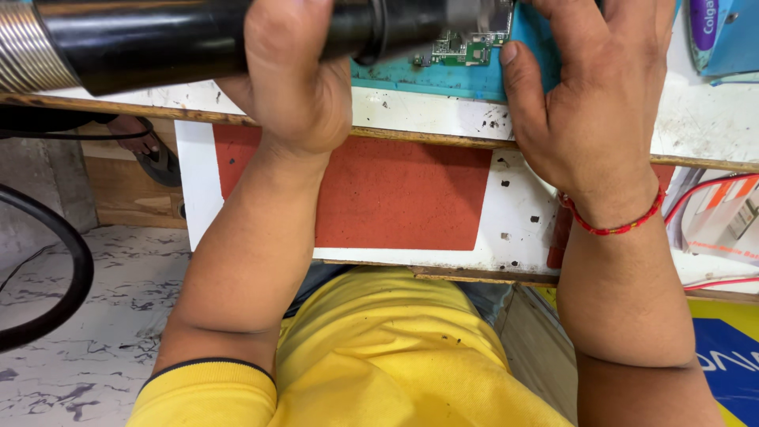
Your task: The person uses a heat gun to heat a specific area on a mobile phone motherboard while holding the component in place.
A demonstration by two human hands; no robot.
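A white counter (pixel 427 107) with a worn wooden edge runs across the upper part of the frame, its top speckled with dark marks; below it hangs a white panel (pixel 514 221) with a rust-red rectangle, and lower left shows a grey marbled floor (pixel 87 316) with a black cable (pixel 75 261) looping over it.

On the counter, top centre, lies a teal work mat (pixel 443 79). A green circuit board (pixel 466 49) rests on it, only its lower edge showing beneath a black cylindrical tool (pixel 158 39). This tool stretches from the upper left, where its end is ribbed metal, to the top centre above the board. The left hand (pixel 292 71) is clamped around the tool's barrel, fingers wrapped over it. The right hand (pixel 585 103), upper right, lies flat on the mat just beside the board, thumb pointing toward the board's edge; its fingers run out of the frame, so whether they pinch anything cannot be told. A red thread bracelet (pixel 617 225) circles that wrist.

At the top right corner a blue box (pixel 723 35) sits on the counter. Along the right edge, below the counter, papers (pixel 719 217) with red trim are stacked. The person's yellow shirt (pixel 379 356) fills the bottom centre.
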